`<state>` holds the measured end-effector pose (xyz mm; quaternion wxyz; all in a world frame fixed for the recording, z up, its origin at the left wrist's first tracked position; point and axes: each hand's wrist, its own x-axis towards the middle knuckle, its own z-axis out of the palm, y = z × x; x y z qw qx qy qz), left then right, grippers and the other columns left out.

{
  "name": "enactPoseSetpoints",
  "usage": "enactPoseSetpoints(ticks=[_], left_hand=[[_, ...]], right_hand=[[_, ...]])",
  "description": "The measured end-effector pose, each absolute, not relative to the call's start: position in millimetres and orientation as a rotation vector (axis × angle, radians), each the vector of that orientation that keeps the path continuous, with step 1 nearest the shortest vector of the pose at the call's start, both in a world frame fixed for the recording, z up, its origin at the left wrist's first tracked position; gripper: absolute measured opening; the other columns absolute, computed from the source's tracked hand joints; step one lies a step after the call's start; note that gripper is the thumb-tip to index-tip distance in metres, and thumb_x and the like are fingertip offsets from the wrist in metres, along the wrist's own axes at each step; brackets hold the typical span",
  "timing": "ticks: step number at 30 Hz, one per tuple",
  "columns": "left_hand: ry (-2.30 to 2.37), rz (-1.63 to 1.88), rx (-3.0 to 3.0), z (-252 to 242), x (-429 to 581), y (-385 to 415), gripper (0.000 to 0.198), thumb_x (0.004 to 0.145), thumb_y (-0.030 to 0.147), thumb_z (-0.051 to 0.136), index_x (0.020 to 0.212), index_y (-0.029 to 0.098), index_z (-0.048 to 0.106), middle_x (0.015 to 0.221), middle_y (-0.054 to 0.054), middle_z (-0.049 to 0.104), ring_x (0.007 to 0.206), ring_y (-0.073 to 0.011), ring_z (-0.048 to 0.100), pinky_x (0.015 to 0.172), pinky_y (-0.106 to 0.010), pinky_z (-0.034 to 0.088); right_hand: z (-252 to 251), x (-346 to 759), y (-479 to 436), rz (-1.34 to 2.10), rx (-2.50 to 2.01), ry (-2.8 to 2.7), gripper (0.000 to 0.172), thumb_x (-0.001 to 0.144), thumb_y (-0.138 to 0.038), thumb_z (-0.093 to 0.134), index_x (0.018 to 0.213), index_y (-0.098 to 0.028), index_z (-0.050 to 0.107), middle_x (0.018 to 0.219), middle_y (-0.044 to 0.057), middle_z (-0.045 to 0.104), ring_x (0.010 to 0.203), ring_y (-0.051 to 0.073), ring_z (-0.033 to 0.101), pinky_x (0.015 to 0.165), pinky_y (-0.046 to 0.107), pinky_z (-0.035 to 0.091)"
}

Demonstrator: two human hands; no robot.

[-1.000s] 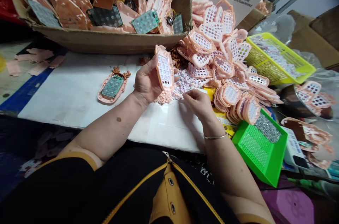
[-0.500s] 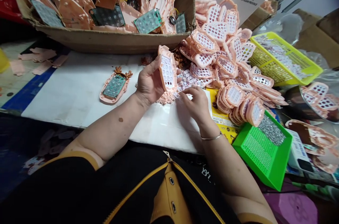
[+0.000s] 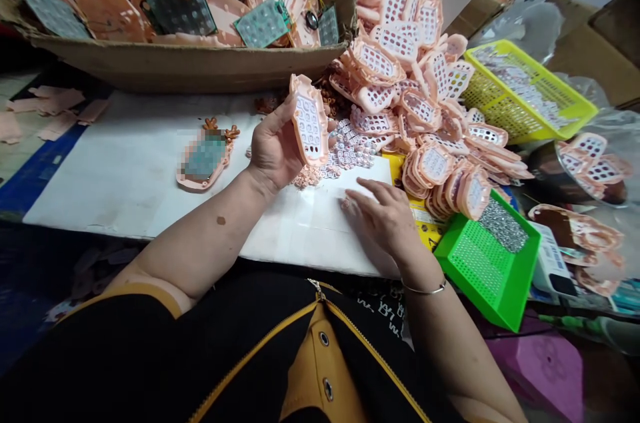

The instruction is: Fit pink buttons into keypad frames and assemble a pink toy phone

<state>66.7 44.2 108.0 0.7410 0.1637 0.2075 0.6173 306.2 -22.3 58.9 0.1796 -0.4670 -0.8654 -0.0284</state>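
Observation:
My left hand [image 3: 270,155] grips a pink plastic shell [image 3: 323,133] upright, its inner side facing me. White button pieces fill most of its holes; a few dark holes show at the bottom end. My right hand [image 3: 387,217] hovers low over the white board [image 3: 320,223], to the right of the shell, fingers apart. A tiny pinkish speck shows near its fingertips, too small to make out. Beyond the hands lie a heap of loose white buttons [image 3: 350,148] and small pink pieces [image 3: 306,176]. Leftward rests another shell [image 3: 197,183], partly pixelated, with brown antlers [image 3: 231,133].
A cardboard box [image 3: 200,63] of shells and circuit boards stands behind. Many pink shells [image 3: 390,63] are piled to the right. Past them are a yellow basket [image 3: 530,106], a green tray [image 3: 480,276] with small metal parts, and a metal bowl [image 3: 545,173].
My right hand has drawn back from beside the shell, down and to the right, and its fingers have spread. My left hand still holds the shell. The whole view has shifted slightly.

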Motion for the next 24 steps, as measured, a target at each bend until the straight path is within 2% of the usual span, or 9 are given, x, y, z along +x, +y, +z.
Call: enactPoseSetpoints(ticks=[3,9,14,20,24], left_hand=[[0.437,1.348,0.343,108,68,42,0.052,0.088,0.053,0.054,0.131,0.024,0.061,0.11,-0.007,0.075,0.119,-0.0311,0.065,0.095,-0.043,0.057],[0.439,1.278,0.419,105,72,39,0.047,0.083,0.048,0.061,0.123,0.024,0.065,0.107,-0.008,0.076,0.113,-0.0325,0.068,0.095,-0.048,0.057],[0.43,1.246,0.383,104,74,39,0.047,0.083,0.046,0.061,0.123,0.022,0.064,0.105,-0.008,0.076,0.11,-0.0317,0.069,0.097,-0.049,0.056],[0.446,1.227,0.435,103,75,37,0.045,0.081,0.043,0.062,0.12,0.019,0.065,0.102,-0.008,0.075,0.11,-0.0319,0.069,0.095,-0.049,0.056],[0.417,1.185,0.487,99,77,34,0.047,0.079,0.043,0.067,0.118,0.017,0.065,0.103,-0.01,0.075,0.108,-0.0323,0.069,0.094,-0.048,0.056]], right_hand=[[57,304,-15,-0.116,-1.114,-2.633,0.024,0.095,-0.023,0.053,0.108,-0.028,0.073,0.126,0.008,0.07,0.116,0.027,0.061,0.095,0.047,0.047],[69,280,-11,-0.06,-1.188,-2.145,0.026,0.094,-0.017,0.049,0.102,-0.023,0.073,0.096,0.008,0.073,0.086,0.02,0.066,0.076,0.038,0.054],[72,272,-12,-0.07,-1.345,-2.022,0.025,0.088,-0.016,0.052,0.096,-0.021,0.075,0.087,0.009,0.072,0.08,0.022,0.066,0.075,0.041,0.054],[71,275,-18,0.253,-1.404,-1.819,0.017,0.089,-0.024,0.058,0.091,-0.022,0.075,0.083,0.005,0.075,0.076,0.018,0.069,0.071,0.034,0.056],[95,256,-21,0.019,-1.244,-1.819,0.011,0.089,-0.021,0.061,0.092,-0.023,0.072,0.083,0.003,0.076,0.076,0.017,0.07,0.073,0.033,0.055]])
